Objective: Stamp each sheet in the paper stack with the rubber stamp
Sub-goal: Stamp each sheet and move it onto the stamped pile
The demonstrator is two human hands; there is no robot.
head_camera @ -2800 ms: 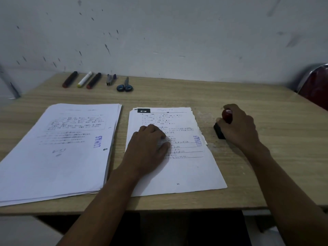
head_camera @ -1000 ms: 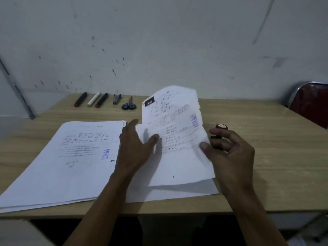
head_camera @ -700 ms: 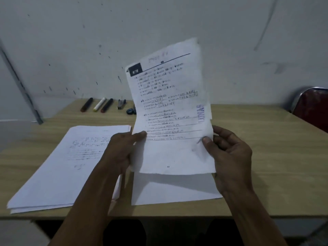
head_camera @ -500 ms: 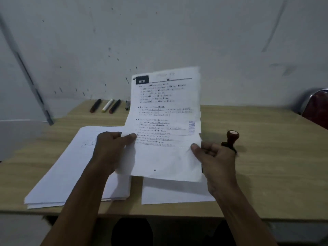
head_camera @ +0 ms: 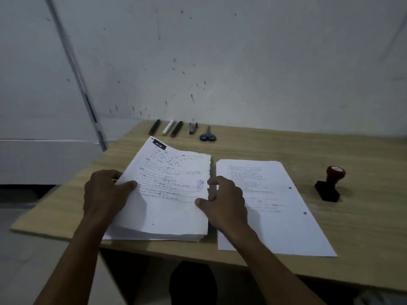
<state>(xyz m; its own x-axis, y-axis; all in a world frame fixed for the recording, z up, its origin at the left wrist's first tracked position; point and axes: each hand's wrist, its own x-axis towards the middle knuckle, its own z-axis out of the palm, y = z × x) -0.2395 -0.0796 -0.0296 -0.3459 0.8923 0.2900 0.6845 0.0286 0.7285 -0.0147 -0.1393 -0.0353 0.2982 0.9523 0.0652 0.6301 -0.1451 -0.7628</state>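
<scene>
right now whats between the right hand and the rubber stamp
In the head view, the unstamped sheet lies flat between the right hand and the rubber stamp, then a strip of bare table.

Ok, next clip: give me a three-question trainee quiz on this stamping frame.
1. True or false: the rubber stamp is in a hand.
2. Which pile is the stamped sheet being laid on? A) the single sheet at right B) the thick pile at left
3. What lies nearest the scissors along the table's far edge?

Key: 1 false, it stands alone; left hand and right hand hold the sheet. 2 B. 3 the stapler.
</scene>
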